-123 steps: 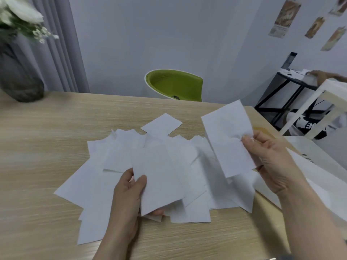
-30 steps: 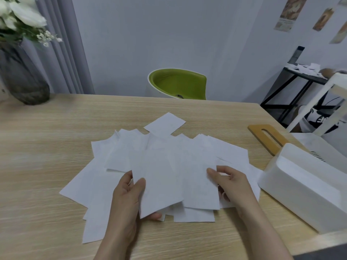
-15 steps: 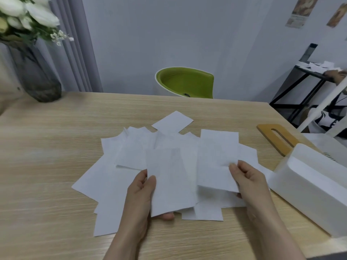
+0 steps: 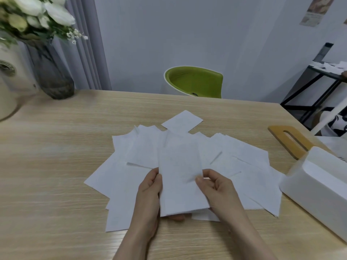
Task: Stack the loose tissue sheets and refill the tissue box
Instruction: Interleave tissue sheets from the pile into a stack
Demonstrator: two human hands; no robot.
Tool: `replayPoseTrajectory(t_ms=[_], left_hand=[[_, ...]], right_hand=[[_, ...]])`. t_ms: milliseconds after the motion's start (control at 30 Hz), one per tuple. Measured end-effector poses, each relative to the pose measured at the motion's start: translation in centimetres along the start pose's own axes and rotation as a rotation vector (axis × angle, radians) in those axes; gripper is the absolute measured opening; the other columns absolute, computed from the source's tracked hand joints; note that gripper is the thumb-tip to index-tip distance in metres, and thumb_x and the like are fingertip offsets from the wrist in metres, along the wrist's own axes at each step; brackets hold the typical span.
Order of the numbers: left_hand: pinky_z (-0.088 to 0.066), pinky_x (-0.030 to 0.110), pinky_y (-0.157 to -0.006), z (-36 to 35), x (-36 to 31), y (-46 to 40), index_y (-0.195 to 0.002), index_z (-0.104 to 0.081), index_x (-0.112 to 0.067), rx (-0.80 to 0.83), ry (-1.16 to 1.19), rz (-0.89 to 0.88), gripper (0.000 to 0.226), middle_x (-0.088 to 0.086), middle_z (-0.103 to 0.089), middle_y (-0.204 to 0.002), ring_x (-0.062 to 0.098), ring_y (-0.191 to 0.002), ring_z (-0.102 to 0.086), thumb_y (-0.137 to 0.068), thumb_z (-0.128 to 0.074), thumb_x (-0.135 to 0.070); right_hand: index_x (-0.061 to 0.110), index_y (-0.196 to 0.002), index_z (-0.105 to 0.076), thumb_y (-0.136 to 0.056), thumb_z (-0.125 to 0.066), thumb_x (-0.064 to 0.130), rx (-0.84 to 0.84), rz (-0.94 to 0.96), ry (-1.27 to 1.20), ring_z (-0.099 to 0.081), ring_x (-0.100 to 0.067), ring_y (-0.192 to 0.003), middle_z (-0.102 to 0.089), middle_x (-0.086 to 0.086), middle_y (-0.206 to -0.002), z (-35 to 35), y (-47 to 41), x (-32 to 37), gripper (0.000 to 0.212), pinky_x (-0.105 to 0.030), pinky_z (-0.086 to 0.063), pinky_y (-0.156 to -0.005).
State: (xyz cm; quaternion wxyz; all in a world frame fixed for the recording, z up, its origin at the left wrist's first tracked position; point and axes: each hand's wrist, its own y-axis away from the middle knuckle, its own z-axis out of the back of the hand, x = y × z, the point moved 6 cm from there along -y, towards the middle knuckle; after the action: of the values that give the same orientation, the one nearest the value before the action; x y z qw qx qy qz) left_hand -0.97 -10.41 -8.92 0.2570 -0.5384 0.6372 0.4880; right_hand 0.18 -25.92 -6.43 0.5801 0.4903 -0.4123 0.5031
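Several loose white tissue sheets [image 4: 242, 166] lie fanned out across the middle of the wooden table [image 4: 56, 166]. Above them I hold a small stack of tissues [image 4: 180, 181]. My left hand [image 4: 148, 196] grips its left edge with the thumb on top and fingers underneath. My right hand [image 4: 216, 188] pinches its right edge with the thumb on top. The white tissue box [image 4: 319, 184] stands at the right edge of the table, with its wooden lid [image 4: 289, 139] lying flat behind it.
A dark glass vase of white flowers [image 4: 50, 72] stands at the far left corner, next to a cream-coloured object [image 4: 9, 87]. A green chair [image 4: 195, 81] sits behind the table. A black rack [image 4: 315, 85] is at the far right.
My right hand has carried a sheet leftward from the right side of the pile onto the stack in my left hand. Both hands now hold that stack together.
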Motion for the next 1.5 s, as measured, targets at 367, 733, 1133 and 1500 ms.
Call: replayPoseTrajectory(t_ms=[367, 733, 1133, 1500], left_hand=[[-0.055, 0.046, -0.043, 0.0, 0.0, 0.1, -0.109, -0.065, -0.018, 0.000, -0.012, 0.000, 0.023, 0.012, -0.073, -0.094, 0.036, -0.068, -0.071, -0.102, -0.043, -0.024], [-0.056, 0.047, -0.048, -0.1, 0.0, 0.0, -0.113, -0.063, -0.020, 0.027, -0.047, -0.038, 0.023, 0.011, -0.072, -0.100, 0.040, -0.077, -0.071, -0.098, -0.050, -0.031], [-0.054, 0.042, -0.043, -2.5, 0.7, 0.6, -0.112, -0.060, -0.029, 0.027, -0.064, -0.046, 0.019, 0.008, -0.071, -0.102, 0.039, -0.077, -0.071, -0.102, -0.046, -0.023], [-0.053, 0.041, -0.043, -6.0, 1.2, 0.8, -0.115, -0.057, -0.031, 0.093, -0.187, -0.063, 0.020, 0.004, -0.071, -0.102, 0.031, -0.076, -0.072, -0.100, -0.049, -0.023]], right_hand=[[0.019, -0.085, -0.067, -0.095, -0.055, 0.012, 0.005, 0.041, 0.058, -0.048, -0.010, -0.052, -0.052, -0.003, -0.054, -0.3, -0.3, -0.3, 0.017, -0.017, -0.036, -0.051], [0.019, -0.086, -0.066, -0.094, -0.056, 0.012, -0.021, 0.026, 0.084, -0.050, -0.007, -0.053, -0.055, 0.005, -0.051, -0.2, -0.1, -0.3, 0.015, -0.018, -0.038, -0.054], [0.045, -0.145, -0.024, -0.096, -0.047, 0.040, -0.112, 0.020, 0.234, -0.034, -0.007, -0.127, -0.042, 0.022, -0.119, 0.2, 1.1, -1.3, 0.054, -0.032, -0.025, -0.113], [0.034, -0.139, -0.041, -0.097, -0.050, 0.013, -0.169, 0.026, 0.118, -0.053, 0.000, -0.099, -0.057, 0.020, -0.101, 4.1, 1.4, -1.1, 0.048, -0.012, -0.040, -0.092]])
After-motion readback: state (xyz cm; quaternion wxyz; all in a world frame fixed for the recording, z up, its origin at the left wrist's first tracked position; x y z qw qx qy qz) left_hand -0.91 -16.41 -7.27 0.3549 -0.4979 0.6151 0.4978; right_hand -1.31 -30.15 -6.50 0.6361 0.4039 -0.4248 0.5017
